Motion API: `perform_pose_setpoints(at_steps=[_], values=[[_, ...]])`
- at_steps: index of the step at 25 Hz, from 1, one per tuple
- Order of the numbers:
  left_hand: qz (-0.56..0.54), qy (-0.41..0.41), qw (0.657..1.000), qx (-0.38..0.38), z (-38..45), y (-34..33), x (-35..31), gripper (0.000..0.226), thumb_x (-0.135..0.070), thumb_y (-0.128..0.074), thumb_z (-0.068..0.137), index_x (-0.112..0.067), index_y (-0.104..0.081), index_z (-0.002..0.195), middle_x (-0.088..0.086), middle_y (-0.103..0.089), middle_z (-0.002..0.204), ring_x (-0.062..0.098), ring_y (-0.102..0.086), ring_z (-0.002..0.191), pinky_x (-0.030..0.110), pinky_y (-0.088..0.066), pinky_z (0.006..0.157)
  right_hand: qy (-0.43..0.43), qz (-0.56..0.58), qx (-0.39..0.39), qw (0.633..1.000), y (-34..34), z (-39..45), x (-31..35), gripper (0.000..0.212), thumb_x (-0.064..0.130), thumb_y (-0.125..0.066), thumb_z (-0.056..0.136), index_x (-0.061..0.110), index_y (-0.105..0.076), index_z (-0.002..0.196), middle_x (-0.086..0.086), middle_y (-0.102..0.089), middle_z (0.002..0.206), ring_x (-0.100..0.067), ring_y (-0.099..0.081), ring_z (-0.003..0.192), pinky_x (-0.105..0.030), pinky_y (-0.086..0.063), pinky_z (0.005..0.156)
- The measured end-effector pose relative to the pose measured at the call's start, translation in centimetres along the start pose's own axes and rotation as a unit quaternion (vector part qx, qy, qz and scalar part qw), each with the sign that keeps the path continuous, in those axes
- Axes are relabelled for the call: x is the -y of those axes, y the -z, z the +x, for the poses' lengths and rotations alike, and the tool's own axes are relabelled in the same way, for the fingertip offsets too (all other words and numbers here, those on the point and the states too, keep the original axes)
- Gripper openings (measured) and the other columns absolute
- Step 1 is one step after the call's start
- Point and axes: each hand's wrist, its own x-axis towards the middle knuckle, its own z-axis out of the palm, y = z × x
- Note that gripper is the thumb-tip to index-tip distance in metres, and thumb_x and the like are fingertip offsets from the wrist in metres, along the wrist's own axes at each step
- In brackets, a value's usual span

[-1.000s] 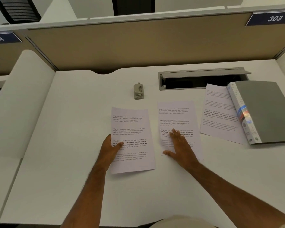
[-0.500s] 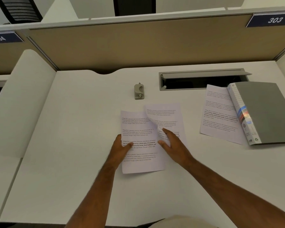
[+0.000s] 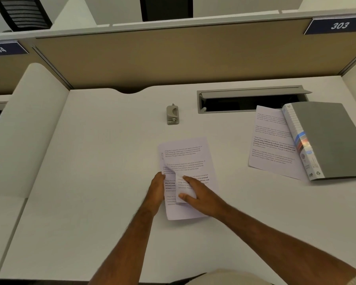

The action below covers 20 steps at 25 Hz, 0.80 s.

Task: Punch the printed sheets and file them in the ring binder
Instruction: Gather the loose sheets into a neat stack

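sheets [image 3: 185,155]: 3 | binder [image 3: 333,138]: 1 | punch [image 3: 172,115]: 1 | hands [image 3: 201,194]: 2

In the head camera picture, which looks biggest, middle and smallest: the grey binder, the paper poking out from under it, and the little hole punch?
1. Ring binder, largest.
2. Sheet beside it, though the binder hides part.
3. Hole punch, clearly smallest.

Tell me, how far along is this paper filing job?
Early. Two printed sheets already overlap mid-desk, and both hands, left hand and right hand, are squaring them up. A third sheet lies partly under the closed ring binder. The hole punch sits untouched, so all the punching and filing remain.
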Motion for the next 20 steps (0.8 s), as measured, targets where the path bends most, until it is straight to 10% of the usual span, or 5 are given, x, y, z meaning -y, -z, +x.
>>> perform_pose_setpoints(at_steps=[8,14,20], values=[[0.087,-0.03,0.996,-0.01,-0.9,-1.1,0.1,0.044,-0.02,-0.066,0.099,-0.025,-0.045,0.138,0.0,-0.063,0.132,0.017,-0.068,0.106,0.019,-0.059,0.065,-0.012,0.007,0.04,0.999,-0.3,-0.8,-1.4,0.083,0.065,-0.061,0.087,0.03,-0.027,0.154,0.01,-0.029,0.161,-0.008,-0.033,0.143,-0.036,-0.037,0.118],[0.109,-0.037,0.993,-0.01,-2.1,-1.0,-0.7,0.044,-0.024,-0.061,0.102,-0.032,-0.04,0.14,-0.005,-0.062,0.133,0.017,-0.067,0.11,0.026,-0.058,0.077,-0.066,-0.004,-0.159,0.985,4.1,-1.1,-4.9,0.071,0.04,-0.065,0.095,0.013,-0.033,0.152,-0.005,-0.036,0.156,-0.022,-0.035,0.142,-0.037,-0.029,0.119],[0.112,-0.083,0.988,0.069,-4.6,-1.8,-2.5,0.038,-0.029,-0.06,0.103,-0.036,-0.044,0.136,-0.012,-0.065,0.132,0.009,-0.071,0.106,0.027,-0.062,0.081,-0.144,0.356,-0.173,0.907,8.6,-2.9,-4.1,0.056,0.03,-0.075,0.089,0.014,-0.049,0.136,-0.006,-0.071,0.118,-0.021,-0.072,0.1,-0.034,-0.057,0.085]])
